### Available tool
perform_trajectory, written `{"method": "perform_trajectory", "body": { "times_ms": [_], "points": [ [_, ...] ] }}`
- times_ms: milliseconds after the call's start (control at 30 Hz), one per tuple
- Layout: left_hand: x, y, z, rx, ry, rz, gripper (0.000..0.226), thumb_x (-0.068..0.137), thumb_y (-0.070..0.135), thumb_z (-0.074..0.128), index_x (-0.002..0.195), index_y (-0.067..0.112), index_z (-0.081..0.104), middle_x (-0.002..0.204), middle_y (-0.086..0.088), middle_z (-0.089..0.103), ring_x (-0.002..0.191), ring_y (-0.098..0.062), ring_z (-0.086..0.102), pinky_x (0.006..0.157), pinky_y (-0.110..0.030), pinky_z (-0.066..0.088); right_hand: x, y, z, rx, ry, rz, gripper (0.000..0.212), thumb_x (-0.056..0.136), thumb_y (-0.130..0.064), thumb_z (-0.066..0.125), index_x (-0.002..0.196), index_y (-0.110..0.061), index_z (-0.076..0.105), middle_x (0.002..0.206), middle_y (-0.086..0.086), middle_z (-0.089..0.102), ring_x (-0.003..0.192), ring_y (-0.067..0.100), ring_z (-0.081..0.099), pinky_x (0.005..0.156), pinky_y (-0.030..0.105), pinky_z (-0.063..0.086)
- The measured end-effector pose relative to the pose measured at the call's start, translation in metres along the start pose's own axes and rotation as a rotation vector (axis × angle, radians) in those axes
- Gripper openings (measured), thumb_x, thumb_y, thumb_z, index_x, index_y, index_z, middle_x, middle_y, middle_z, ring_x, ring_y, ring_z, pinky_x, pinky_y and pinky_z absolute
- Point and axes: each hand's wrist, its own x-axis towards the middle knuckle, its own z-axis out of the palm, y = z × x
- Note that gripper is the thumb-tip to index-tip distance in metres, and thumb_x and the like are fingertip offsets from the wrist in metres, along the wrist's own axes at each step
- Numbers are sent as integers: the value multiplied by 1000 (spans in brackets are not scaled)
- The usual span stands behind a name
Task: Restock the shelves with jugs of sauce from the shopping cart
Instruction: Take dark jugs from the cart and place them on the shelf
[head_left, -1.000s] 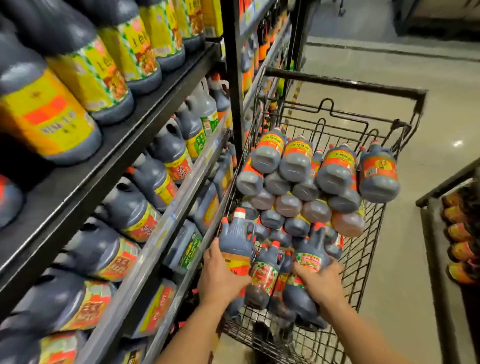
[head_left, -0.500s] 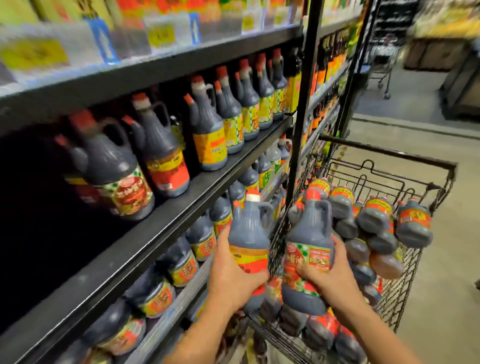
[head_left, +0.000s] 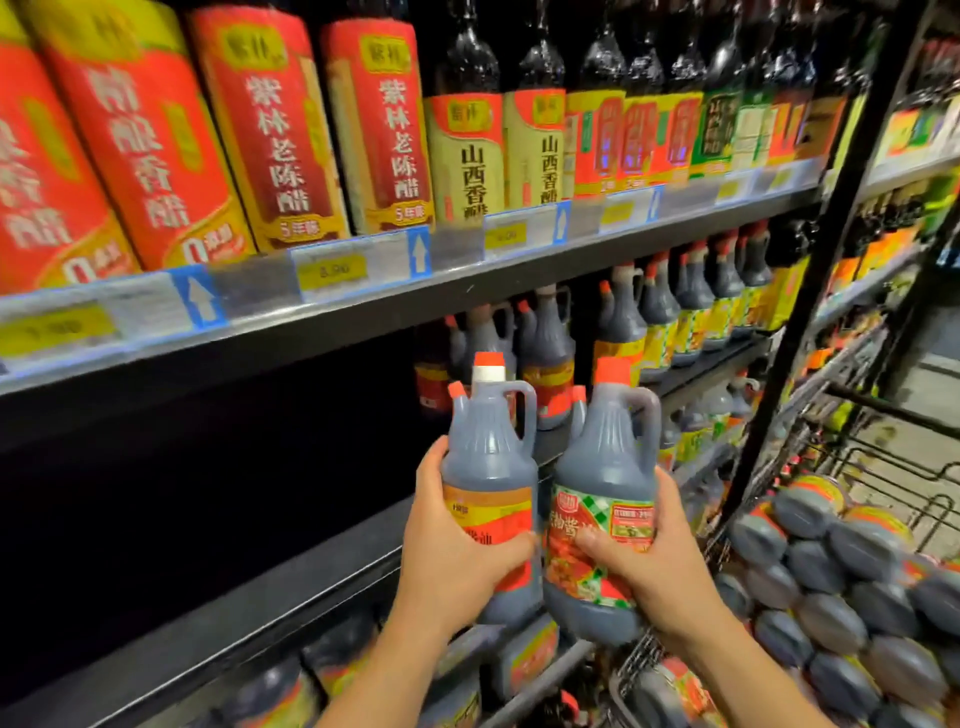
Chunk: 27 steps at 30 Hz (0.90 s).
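Head view, lower centre of the frame: your left hand (head_left: 457, 564) clasps the orange-label jug (head_left: 488, 467) and your right hand (head_left: 641, 569) clasps the green-label jug (head_left: 605, 470), both low on the body, in front of the dark shelf (head_left: 234, 608). They look full, so probably heavy, and the plastic is slick. The moulded handles near the necks likely give a surer hold.

Showing as two bare forearms (head_left: 395, 670) at the lower edge, each running uncovered through the wrist into a bare hand: left hand (head_left: 457, 561), right hand (head_left: 649, 566), outlines slightly blurring.
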Motion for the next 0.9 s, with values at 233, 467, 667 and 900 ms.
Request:
{"method": "perform_trajectory", "body": {
  "times_ms": [233, 467, 667, 900],
  "points": [
    [0, -3, -63, 76, 204, -54, 97, 59, 11, 90, 134, 36, 34, 111, 15, 61, 87, 8, 63, 61, -12, 51, 28, -2, 65, -20, -215, -36, 88, 56, -32, 91, 126, -40, 38, 117, -3, 65, 96, 15, 70, 71, 27, 57],
    [16, -15, -107, 151, 398, -78, 114, 54, 11, 92, 146, 31, 28, 109, 11, 63, 84, 7, 64, 62, -11, 51, 66, 7, 121, -56, -361, -90, 92, 55, -31, 91, 125, -43, 32, 125, -2, 57, 97, 12, 69, 74, 29, 57],
    [29, -35, -122, 181, 518, -119, 116, 54, 17, 92, 147, 36, 26, 119, 5, 62, 94, -4, 65, 70, -13, 51, 95, 24, 156, -82, -403, -150, 95, 52, -24, 93, 124, -33, 31, 122, -3, 56, 101, 4, 65, 79, 20, 54],
    [51, -49, -128, 173, 583, -119, 113, 51, 13, 90, 141, 45, 30, 123, 14, 60, 102, 2, 62, 81, -17, 52, 126, 45, 170, -120, -456, -166, 93, 52, -11, 94, 117, -33, 30, 113, -6, 57, 92, -3, 66, 73, 13, 51]
  ]
}}
